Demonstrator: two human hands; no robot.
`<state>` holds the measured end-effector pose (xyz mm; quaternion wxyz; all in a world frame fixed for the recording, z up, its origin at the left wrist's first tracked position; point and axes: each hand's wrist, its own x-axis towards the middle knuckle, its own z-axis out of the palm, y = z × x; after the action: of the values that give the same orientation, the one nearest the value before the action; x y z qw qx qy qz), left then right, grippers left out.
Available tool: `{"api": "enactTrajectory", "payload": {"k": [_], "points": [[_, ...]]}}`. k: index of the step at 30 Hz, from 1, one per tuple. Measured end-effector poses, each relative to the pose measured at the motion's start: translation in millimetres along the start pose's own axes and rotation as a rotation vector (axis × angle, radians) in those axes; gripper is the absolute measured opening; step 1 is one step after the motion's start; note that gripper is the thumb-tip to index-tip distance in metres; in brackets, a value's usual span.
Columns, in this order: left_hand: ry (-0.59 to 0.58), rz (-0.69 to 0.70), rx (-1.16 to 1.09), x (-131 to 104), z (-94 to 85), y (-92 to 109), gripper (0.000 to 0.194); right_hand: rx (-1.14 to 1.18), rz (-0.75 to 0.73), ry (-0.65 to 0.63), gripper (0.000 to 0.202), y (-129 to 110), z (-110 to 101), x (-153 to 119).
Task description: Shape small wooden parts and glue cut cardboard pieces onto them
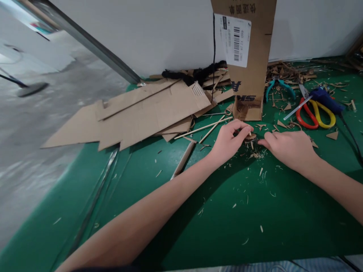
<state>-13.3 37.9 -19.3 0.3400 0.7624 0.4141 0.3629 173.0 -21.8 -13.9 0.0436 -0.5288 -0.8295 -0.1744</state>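
Observation:
My left hand point(230, 139) is closed, its thumb and forefinger pinching a short wooden stick at a small round brown piece point(250, 137), which looks like cardboard. Just right of that piece, my right hand point(290, 148) is closed with curled fingers. Whatever it may hold is hidden. Below the round piece lies a little heap of pale shavings point(257, 155) on the green tabletop point(227, 226). Two thin wooden sticks point(205, 127) lie left of my left hand. Behind both hands stands a tall cardboard piece point(252, 79) with a shipping label.
Flat cardboard sheets point(147, 113) are stacked at the left back. To the right lie teal-handled pliers point(279, 87), scissors point(316, 113) with red and yellow handles, and a blue glue gun point(326, 100) with its cord. Cardboard scraps point(286, 71) line the wall.

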Motion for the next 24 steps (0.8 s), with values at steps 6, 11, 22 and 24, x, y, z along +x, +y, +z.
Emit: {"api": "enactTrajectory", "payload": {"k": [6, 11, 22, 24], "points": [[-0.005, -0.01, 0.018, 0.2, -0.3, -0.3, 0.018, -0.009, -0.029, -0.111, 0.052, 4.1, 1.1, 7.8], [-0.011, -0.006, 0.025, -0.8, -0.8, -1.0, 0.019, 0.021, -0.08, -0.174, 0.045, 4.7, -2.1, 6.2], [0.002, 0.012, -0.006, -0.3, 0.2, -3.6, 0.018, 0.023, -0.128, -0.107, 0.046, 5.5, -4.7, -2.1], [0.005, 0.011, -0.012, -0.3, 0.4, -3.9, 0.018, 0.008, -0.105, -0.073, 0.049, 6.4, -3.4, -1.6]]}}
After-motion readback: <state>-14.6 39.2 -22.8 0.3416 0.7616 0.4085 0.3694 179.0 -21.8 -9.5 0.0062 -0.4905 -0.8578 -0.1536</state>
